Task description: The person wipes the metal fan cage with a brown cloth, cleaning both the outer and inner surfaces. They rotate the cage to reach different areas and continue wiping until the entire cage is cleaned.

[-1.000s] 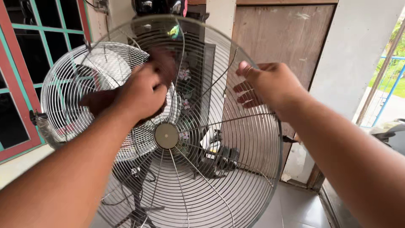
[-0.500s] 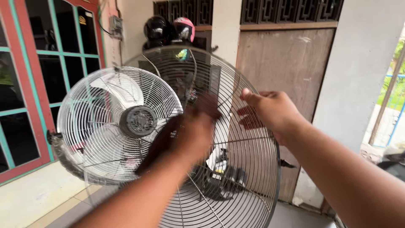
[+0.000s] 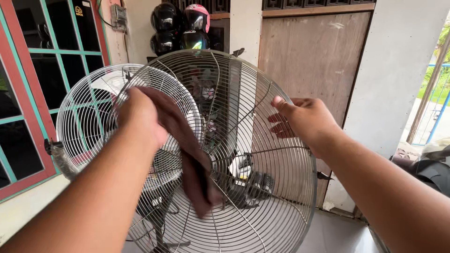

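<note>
Metal: two grilles [image 3: 262, 197], one cloth [image 3: 187, 150]

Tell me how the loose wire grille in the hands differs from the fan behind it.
The loose grille is one bare round guard, held up by the right hand and wiped with a brown cloth in the left hand. The fan is caged, blades inside, untouched. Both are round silvery wire.

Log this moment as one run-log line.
left hand: holds brown cloth against loose fan grille | right hand: grips grille upper right | behind: standing fan, helmets
</note>
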